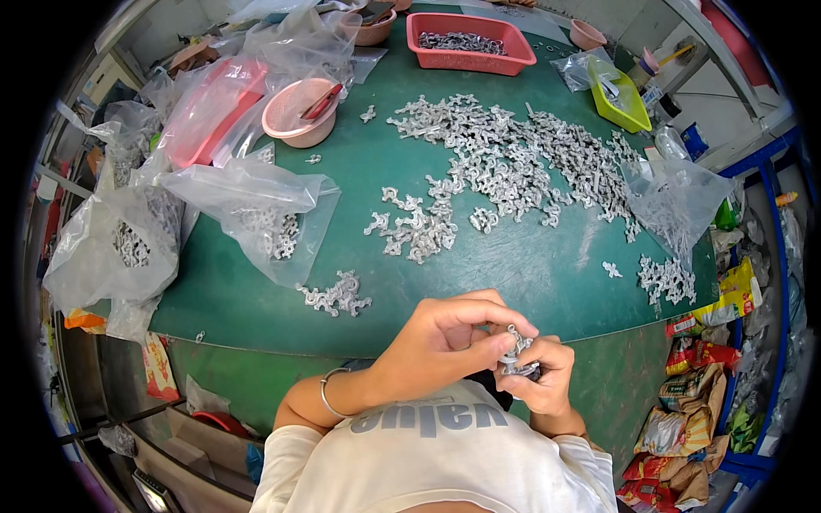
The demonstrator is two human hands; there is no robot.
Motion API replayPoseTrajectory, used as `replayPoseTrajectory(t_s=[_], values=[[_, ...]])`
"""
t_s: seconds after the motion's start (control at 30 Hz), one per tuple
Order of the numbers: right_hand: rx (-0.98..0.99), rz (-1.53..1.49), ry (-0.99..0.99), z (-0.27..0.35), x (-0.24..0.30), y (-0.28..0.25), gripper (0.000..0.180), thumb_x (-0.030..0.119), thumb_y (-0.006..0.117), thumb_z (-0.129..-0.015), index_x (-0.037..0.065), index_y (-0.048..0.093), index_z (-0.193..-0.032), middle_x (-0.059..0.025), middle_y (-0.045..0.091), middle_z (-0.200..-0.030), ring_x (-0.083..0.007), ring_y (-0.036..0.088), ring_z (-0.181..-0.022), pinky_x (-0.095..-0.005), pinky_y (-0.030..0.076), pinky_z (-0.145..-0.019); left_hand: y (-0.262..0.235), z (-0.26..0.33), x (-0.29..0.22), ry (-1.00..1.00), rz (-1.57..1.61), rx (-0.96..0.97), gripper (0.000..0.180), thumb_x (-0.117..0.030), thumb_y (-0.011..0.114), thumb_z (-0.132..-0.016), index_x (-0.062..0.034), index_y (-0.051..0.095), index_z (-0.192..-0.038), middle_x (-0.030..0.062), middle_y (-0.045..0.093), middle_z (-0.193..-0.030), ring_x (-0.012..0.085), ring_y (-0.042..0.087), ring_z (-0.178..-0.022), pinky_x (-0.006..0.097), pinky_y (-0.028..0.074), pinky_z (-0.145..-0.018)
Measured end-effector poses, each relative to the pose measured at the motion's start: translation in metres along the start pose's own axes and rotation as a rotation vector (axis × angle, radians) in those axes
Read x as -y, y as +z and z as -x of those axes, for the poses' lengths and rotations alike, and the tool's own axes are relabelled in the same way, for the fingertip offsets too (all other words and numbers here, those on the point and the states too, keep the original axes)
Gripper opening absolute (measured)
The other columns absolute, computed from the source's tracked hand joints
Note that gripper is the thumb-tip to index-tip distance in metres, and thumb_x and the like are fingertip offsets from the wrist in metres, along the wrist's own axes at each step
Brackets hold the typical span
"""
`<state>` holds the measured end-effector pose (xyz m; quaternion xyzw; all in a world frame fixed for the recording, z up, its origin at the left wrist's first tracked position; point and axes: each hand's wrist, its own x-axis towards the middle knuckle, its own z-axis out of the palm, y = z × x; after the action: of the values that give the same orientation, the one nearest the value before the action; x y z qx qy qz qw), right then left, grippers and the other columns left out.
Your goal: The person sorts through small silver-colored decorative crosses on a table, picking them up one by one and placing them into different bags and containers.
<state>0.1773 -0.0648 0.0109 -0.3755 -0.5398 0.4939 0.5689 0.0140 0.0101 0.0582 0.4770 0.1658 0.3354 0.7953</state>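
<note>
Both of my hands are close together just off the table's near edge, in front of my shirt. My left hand [453,335], with a bangle on its wrist, pinches a small silver metal casting [513,344] between thumb and fingertips. My right hand [547,373] is closed around more of these grey metal castings, touching the piece in my left. How many it holds is hidden by the fingers. A large spread of the same castings [505,162] covers the table's middle, and smaller clusters [335,295] lie near the front edge.
On the green table [342,338] stand a red tray [419,58] of parts, a pink bowl [286,128] and a yellow-green basket [629,109]. Plastic bags of castings [248,209] sit left, another bag [676,192] right. Blue shelving [770,342] with packets borders the right side.
</note>
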Motion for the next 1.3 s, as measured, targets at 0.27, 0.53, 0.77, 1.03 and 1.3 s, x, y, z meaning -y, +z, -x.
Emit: replayPoseTrajectory(t_s=[0.27,0.53,0.77,1.03,1.3], values=[[-0.105,-0.066,-0.027,-0.005,0.017,-0.009,0.017,0.011,0.064,-0.074,-0.005,0.057,-0.073,-0.012,0.06,-0.063,-0.0148,0.057,-0.054,-0.0247,0.043,-0.05,0.001,0.002,0.004,0.025,0.022,-0.033,0.021,0.008,0.051,-0.079,0.0073,0.055,-0.099,0.0124,0.055,-0.097,0.0132,0.054,-0.083,0.024,0.046,-0.07],[-0.071,-0.057,-0.068,-0.011,0.027,-0.014,0.015,0.009,0.059,-0.076,-0.006,0.056,-0.072,-0.0106,0.058,-0.059,-0.0146,0.053,-0.051,-0.0247,0.04,-0.047,0.003,0.007,0.007,-0.01,0.08,-0.026,0.024,0.009,0.053,-0.078,0.008,0.052,-0.102,0.0131,0.056,-0.099,0.0152,0.056,-0.091,0.026,0.048,-0.076],[-0.066,-0.043,-0.076,-0.01,0.027,-0.014,0.015,0.009,0.058,-0.075,-0.006,0.056,-0.071,-0.0106,0.057,-0.059,-0.0141,0.052,-0.05,-0.0246,0.038,-0.046,0.002,0.007,0.006,-0.009,0.063,0.008,0.024,0.008,0.054,-0.078,0.0069,0.052,-0.102,0.0121,0.056,-0.1,0.0143,0.056,-0.091,0.025,0.048,-0.075],[-0.071,-0.064,-0.062,-0.009,0.024,-0.014,0.015,0.009,0.058,-0.075,-0.005,0.055,-0.072,-0.0115,0.056,-0.059,-0.0132,0.051,-0.05,-0.0239,0.037,-0.045,0.002,0.007,0.01,0.025,0.058,0.018,0.024,0.006,0.056,-0.078,0.0061,0.053,-0.102,0.0101,0.055,-0.099,0.0132,0.055,-0.09,0.025,0.047,-0.076],[-0.103,-0.094,-0.05,-0.009,0.021,-0.011,0.016,0.01,0.058,-0.076,-0.004,0.053,-0.07,-0.0108,0.055,-0.058,-0.0127,0.05,-0.048,-0.0239,0.037,-0.044,0.004,0.005,0.011,0.056,0.052,-0.011,0.023,0.007,0.053,-0.079,0.0064,0.052,-0.103,0.0102,0.055,-0.099,0.0135,0.054,-0.09,0.025,0.047,-0.076]])
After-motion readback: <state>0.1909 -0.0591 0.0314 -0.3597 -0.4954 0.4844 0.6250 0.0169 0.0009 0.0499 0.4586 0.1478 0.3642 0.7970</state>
